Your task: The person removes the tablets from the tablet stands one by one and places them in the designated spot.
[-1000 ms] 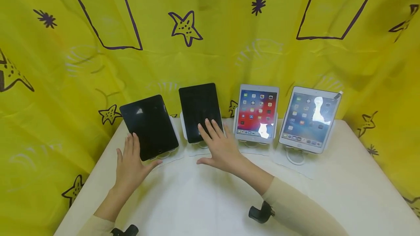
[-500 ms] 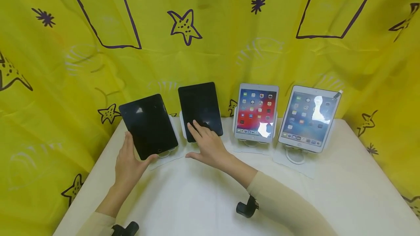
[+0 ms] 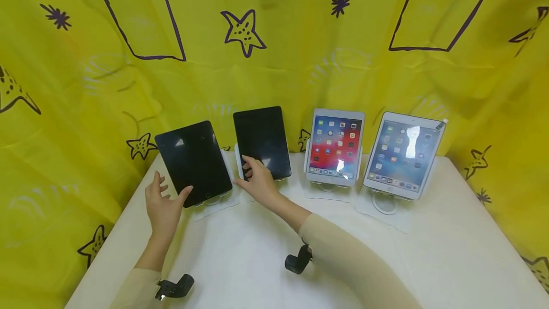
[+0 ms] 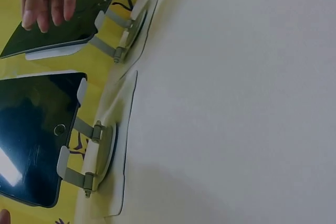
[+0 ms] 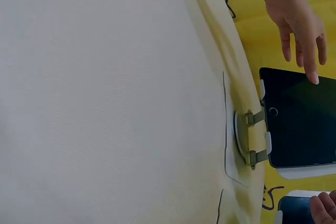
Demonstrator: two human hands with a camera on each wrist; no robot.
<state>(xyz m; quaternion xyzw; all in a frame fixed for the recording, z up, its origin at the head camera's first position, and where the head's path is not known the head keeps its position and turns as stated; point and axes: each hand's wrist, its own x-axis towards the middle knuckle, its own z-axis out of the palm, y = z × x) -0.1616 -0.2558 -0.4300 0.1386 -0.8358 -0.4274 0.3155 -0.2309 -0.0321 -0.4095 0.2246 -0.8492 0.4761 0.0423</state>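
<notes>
My left hand, fingers loosely bent and empty, is at the left tablet on the desk. My right hand, fingers relaxed, fronts the second tablet's lower corner.

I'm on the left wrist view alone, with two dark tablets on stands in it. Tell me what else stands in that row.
Observer: Two white-framed tablets stand to the right of the dark pair in the head view: one with a red-and-blue screen, and a paler one at the far right.

Operator: Report whether those two are on.

Observer: Both are lit and show app icons.

Operator: Place the left hand for me.

Observer: It is beside the leftmost tablet, its thumb overlapping the lower left side in the head view; whether it touches, I can't tell.
</notes>
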